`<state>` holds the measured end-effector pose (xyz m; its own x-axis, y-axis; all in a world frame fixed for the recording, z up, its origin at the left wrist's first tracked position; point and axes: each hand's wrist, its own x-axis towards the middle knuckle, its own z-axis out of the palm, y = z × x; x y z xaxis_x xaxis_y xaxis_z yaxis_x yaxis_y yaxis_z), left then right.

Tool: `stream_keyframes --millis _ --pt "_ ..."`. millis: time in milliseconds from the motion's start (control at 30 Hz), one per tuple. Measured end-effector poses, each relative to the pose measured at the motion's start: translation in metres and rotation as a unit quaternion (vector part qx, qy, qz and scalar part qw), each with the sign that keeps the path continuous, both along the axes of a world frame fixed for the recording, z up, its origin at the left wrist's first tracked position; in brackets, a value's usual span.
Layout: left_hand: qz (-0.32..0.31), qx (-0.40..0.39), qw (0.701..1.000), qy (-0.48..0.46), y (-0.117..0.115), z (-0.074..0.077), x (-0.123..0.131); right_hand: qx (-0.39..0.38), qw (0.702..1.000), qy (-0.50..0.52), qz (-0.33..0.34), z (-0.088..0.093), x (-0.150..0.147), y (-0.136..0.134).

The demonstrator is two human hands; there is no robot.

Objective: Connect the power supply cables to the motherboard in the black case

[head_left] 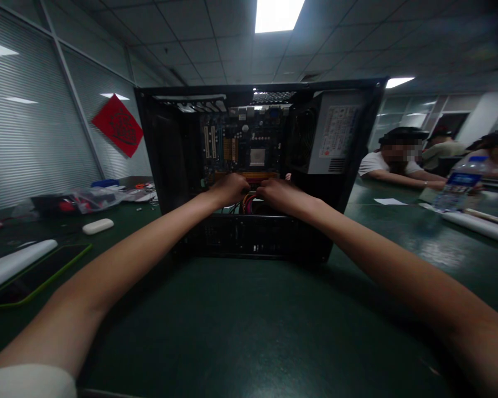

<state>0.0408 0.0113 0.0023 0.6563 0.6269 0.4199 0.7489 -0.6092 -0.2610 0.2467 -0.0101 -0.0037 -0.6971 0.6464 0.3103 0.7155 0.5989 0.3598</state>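
An open black computer case (pixel 249 237) stands on the table with its inside facing me. My left hand (pixel 230 189) reaches in at the lower edge of the motherboard (pixel 241 146), its fingers curled. Close beside it, my right hand (pixel 279 193) has its fingers bent too, at the orange and red memory slots (pixel 262 177). Whatever the fingertips hold is hidden. A bundle of coloured cables (pixel 248 204) hangs just below and between both hands. The silver power supply (pixel 336 132) sits in the upper right of the case, above my right hand.
On the green table (pixel 249 320), a green-edged phone (pixel 37 273), a white oval object (pixel 98 226) and plastic bags (pixel 95 199) lie left. A water bottle (pixel 460 185) and white paper (pixel 390 202) are at right, where a person (pixel 394 157) sits.
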Motion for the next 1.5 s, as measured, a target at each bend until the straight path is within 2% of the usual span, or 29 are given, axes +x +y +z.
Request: stream_keyframes --millis 233,533,767,1000,1233,1500 --pt "0.052 -0.007 0.999 -0.003 -0.002 -0.002 0.005 0.0 1.0 0.004 0.009 -0.002 0.001 0.002" --pt "0.066 -0.003 0.998 -0.014 0.001 -0.003 0.005 0.014 0.999 -0.023 0.03 -0.003 0.001 0.008" --pt "0.07 -0.002 0.998 -0.009 0.004 -0.003 0.005 0.078 0.994 -0.033 0.065 -0.001 -0.006 0.004" --pt "0.093 -0.003 0.996 0.004 0.002 -0.003 0.006 0.07 0.995 -0.069 0.021 0.005 -0.014 -0.004" --pt "0.093 0.0 0.996 0.009 -0.002 -0.002 0.009 0.031 0.999 -0.024 0.004 -0.001 -0.015 0.016" --pt "0.091 0.001 0.996 0.009 -0.003 -0.002 0.009 0.037 0.999 -0.033 0.008 -0.002 -0.012 0.016"
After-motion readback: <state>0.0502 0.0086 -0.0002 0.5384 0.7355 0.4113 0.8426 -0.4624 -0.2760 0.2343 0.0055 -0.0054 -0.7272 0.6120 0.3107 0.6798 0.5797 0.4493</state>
